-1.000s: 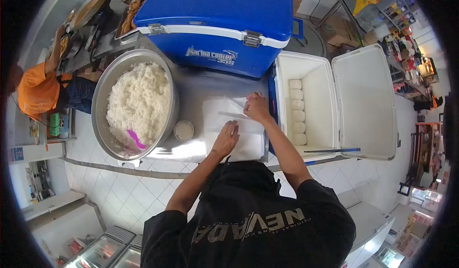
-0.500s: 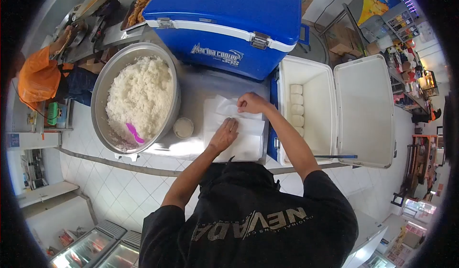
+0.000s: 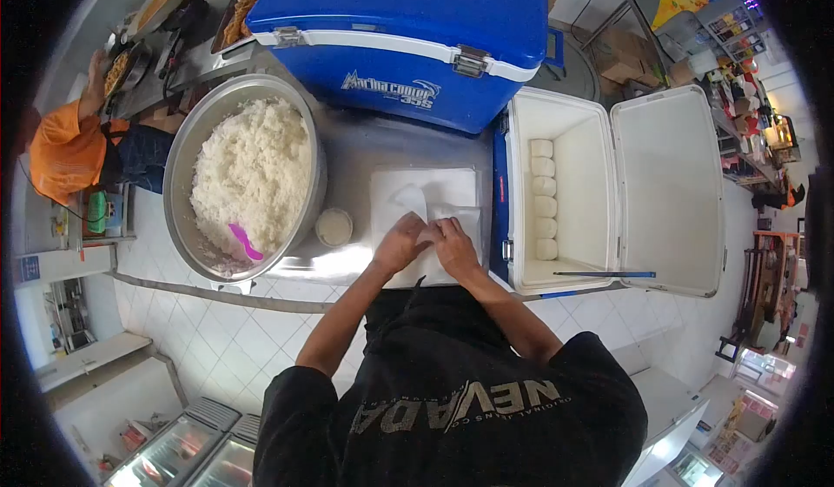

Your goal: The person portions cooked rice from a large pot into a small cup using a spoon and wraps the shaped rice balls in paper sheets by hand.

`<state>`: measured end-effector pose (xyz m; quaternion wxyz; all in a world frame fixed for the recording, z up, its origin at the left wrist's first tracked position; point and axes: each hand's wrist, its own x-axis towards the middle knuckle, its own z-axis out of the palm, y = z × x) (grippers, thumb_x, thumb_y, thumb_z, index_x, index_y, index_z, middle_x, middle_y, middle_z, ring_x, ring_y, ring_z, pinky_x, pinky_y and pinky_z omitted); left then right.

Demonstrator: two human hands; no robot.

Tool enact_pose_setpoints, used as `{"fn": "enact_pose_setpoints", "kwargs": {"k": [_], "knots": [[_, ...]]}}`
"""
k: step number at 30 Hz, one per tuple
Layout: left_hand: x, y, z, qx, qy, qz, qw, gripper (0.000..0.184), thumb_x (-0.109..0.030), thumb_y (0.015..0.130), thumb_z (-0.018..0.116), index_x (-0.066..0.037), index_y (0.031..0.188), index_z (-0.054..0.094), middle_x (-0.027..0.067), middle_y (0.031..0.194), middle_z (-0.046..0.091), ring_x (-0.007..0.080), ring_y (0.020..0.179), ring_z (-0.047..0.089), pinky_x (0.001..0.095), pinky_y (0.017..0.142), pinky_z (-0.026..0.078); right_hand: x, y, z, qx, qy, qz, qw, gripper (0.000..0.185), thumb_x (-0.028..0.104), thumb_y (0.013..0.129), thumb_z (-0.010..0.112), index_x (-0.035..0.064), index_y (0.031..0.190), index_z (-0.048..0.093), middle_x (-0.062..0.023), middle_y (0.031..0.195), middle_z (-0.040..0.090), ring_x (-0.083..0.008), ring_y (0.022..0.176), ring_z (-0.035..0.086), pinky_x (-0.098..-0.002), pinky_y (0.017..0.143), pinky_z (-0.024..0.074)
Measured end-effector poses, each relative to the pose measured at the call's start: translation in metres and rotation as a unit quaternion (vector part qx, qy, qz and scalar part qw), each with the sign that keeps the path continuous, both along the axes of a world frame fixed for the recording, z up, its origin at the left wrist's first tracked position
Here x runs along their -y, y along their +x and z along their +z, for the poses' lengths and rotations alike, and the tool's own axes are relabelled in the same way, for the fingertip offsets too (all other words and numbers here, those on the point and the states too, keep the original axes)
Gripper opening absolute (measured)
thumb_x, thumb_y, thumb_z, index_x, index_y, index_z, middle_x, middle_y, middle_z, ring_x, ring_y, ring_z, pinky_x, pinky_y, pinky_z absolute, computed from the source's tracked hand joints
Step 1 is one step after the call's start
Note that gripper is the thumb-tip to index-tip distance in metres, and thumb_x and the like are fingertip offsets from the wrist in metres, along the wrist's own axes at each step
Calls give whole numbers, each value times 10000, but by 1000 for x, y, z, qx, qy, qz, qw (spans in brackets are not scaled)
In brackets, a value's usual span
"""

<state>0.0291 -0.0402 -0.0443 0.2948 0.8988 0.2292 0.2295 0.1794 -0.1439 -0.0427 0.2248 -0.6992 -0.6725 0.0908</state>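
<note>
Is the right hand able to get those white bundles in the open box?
Probably yes: the lid is swung open, so nothing covers the bundles. The right hand would just need to leave the paper and go over the box wall.

Blue cooler (image 3: pixel 395 61) — apparently "Marine cooler 35S"; black shirt (image 3: pixel 473 400) — "NEVADA".

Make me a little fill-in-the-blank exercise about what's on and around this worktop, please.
1. The big metal pot is heaped with white ____.
2. The plastic utensil lying in that pot is ____ in colour.
3. The lid of the cooler holding a row of white bundles stands ____.
4. The left hand and the right hand are both at the ____ sheets of paper.

Missing words: rice; purple; open; white.
</note>
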Motion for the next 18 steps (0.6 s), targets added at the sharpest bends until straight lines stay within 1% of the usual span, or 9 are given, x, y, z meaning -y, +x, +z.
{"fn": "enact_pose_setpoints", "kwargs": {"k": [3,4,6,8,10,13,15,17,18], "knots": [[-29,-19,-1,17,-64,79,995,307,-83,769,756,-37,1057,660,177,1101,641,370,1036,621,466,886,515,2,4,-3,-2,-1,5,1000,324,25,825,560,-56,1132,621,-161,1085,570,-316,1069,560,-402,862,549],[-42,-9,40,24,-16,116,993,321,-31,769,733,-62,1083,673,183,1106,659,367,1020,632,457,881,520,1,4,2,-13,-7,3,1000,319,26,827,552,-72,1125,607,-169,1087,560,-324,1074,553,-407,864,548],[-68,16,75,13,76,68,995,341,-19,766,725,-66,1100,679,183,1010,671,380,978,639,465,869,524,1,2,4,-19,-15,5,1000,310,29,834,544,-86,1118,593,-175,1089,550,-331,1078,546,-413,864,547],[-91,24,74,-46,42,9,998,341,-23,765,721,-73,1101,689,180,951,681,383,949,647,469,858,527,0,2,2,-4,-18,13,1000,301,32,847,542,-86,1119,594,-173,1091,551,-328,1077,545,-415,860,549],[-105,23,54,-145,-122,-66,980,321,-42,768,723,-85,1085,703,173,929,688,376,933,656,471,849,530,0,3,4,-3,-37,10,999,299,36,857,541,-86,1125,593,-172,1090,550,-328,1079,544,-414,855,552],[-103,-10,53,-125,-43,-13,991,254,-107,803,707,-104,1057,724,169,951,694,352,938,662,466,854,538,3,10,6,-3,-53,21,998,293,43,866,537,-83,1125,591,-172,1085,546,-328,1080,543,-407,847,557],[-97,-49,45,-206,77,-46,974,195,-126,827,667,-83,1006,732,168,933,692,329,920,668,462,820,538,5,8,-3,-17,-58,7,998,296,54,870,538,-81,1128,590,-171,1086,545,-330,1079,543,-409,846,559],[-88,-79,50,-210,106,-105,966,203,-114,824,645,-67,1003,726,149,879,676,331,892,658,464,813,529,4,9,-32,-34,-62,-22,997,307,73,873,543,-79,1136,589,-170,1092,543,-333,1077,543,-418,848,558],[-82,-79,60,-164,132,-79,974,207,-111,796,673,-77,993,727,109,885,681,319,907,662,465,813,531,3,11,-9,28,-26,27,999,297,108,887,547,-68,1122,589,-172,1094,549,-350,1078,535,-444,862,540]]}}
